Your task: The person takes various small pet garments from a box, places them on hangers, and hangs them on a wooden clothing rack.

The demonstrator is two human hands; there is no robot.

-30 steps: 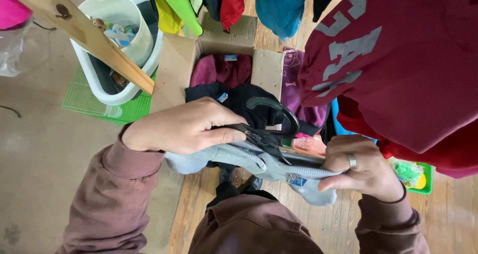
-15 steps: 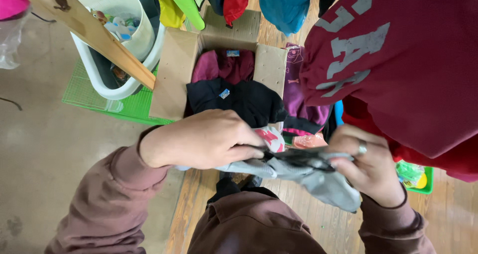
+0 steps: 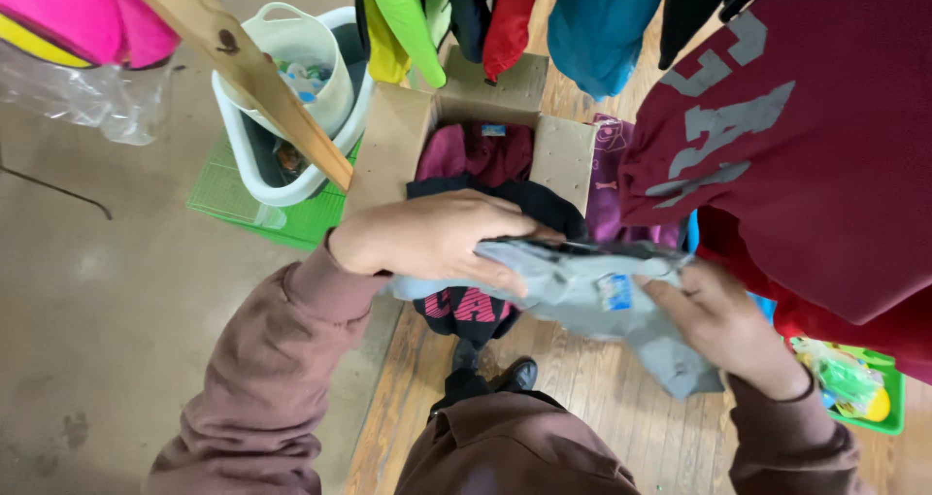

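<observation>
A maroon sweatshirt [image 3: 777,155] hangs close at my right, above an open cardboard box [image 3: 398,146] of clothes. Both my left hand [image 3: 437,238] and right hand [image 3: 723,325] grip the grey garment [image 3: 573,291], stretched left-to-right over the box

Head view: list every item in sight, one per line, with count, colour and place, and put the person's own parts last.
grey garment: one, pale grey with a small blue tag, held between both hands at centre
cardboard box: one, brown, open, on the floor ahead, holding dark red and black clothes
maroon sweatshirt: one, with grey letters, hanging at right
hanging clothes: several, lime, yellow, red, teal, black, along the top
white basket: one, on a green mat, left of the box
wooden bar: one, light brown, slanting at upper left
green tray: one, lower right
left hand: on the garment's top
right hand: grips its right end
</observation>
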